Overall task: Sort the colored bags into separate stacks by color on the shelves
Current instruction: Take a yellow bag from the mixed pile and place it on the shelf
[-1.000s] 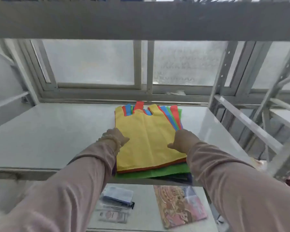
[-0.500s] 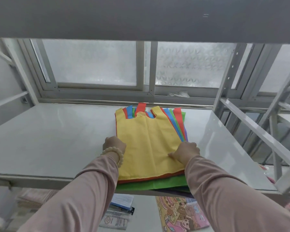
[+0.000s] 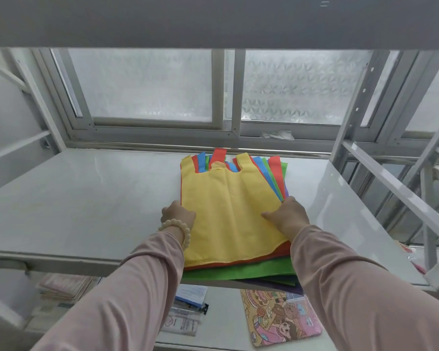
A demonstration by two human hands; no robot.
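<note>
Head view: the yellow non-woven vest-style bag (image 3: 228, 214) lies on top of the mixed pile of red, blue, green and purple fabric bags (image 3: 238, 271). The pile sits on the pale grey metal shelf (image 3: 74, 198) under the frosted window (image 3: 142, 84), its bottom edges hanging over the shelf's front lip.

Little has shifted in the last second. The pile lies where it did, and both hands have stayed at the yellow bag's side edges. What is new is at the bag's lower right. Its hem lay fairly straight half a second ago and now curves up toward the right hand (image 3: 287, 215). I take that as the top layer starting to come free.

The right hand's thumb (image 3: 268, 214) lies flat on the yellow fabric, with the fingers curled over the pile's right edge, their tips hidden. The left hand (image 3: 178, 215), with a cream bead bracelet (image 3: 178, 229) at the wrist, has its fingers curled over the bag's left edge. I cannot tell how many layers either hand has caught.

No separate colour stacks show on this shelf, so the sorting looks barely begun. The yellow bag seems the first to go, and the bare shelf to its left offers room for it.
</note>
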